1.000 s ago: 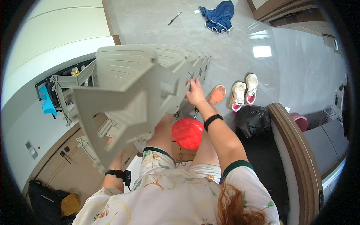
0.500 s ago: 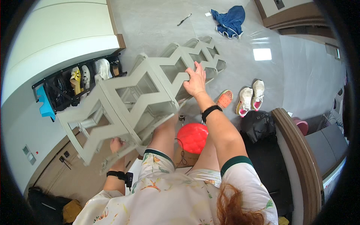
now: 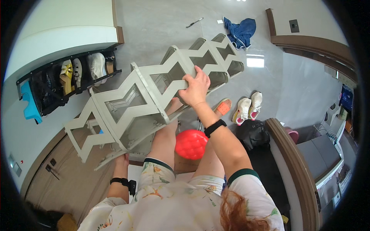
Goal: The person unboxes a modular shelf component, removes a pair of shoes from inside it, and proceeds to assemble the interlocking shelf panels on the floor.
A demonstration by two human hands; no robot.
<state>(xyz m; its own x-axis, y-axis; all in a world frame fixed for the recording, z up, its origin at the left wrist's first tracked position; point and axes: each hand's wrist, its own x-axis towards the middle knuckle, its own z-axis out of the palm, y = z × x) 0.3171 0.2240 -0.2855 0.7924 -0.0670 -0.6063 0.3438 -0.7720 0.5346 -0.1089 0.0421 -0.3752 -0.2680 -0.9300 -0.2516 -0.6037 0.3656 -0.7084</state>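
A tall grey plastic storage rack with zigzag side frames and several tiers lies tilted across the space before my legs. Its near end is at the lower left, its far end at the upper right. My right hand grips a slanted bar of the side frame near the middle, thumb and fingers around it. At the near end, my left hand holds the rack's lower edge from beneath; its fingertips are partly hidden by the plastic.
A red cushioned stool stands between my legs. Beyond it are an orange slipper, white sneakers and a black bag. A black shoe rack stands at left. Blue cloth and a pen lie on the floor.
The view has turned a little. The rack's near end has shifted slightly up and left. My left hand now sits closer against its lower edge; my right hand keeps its hold.
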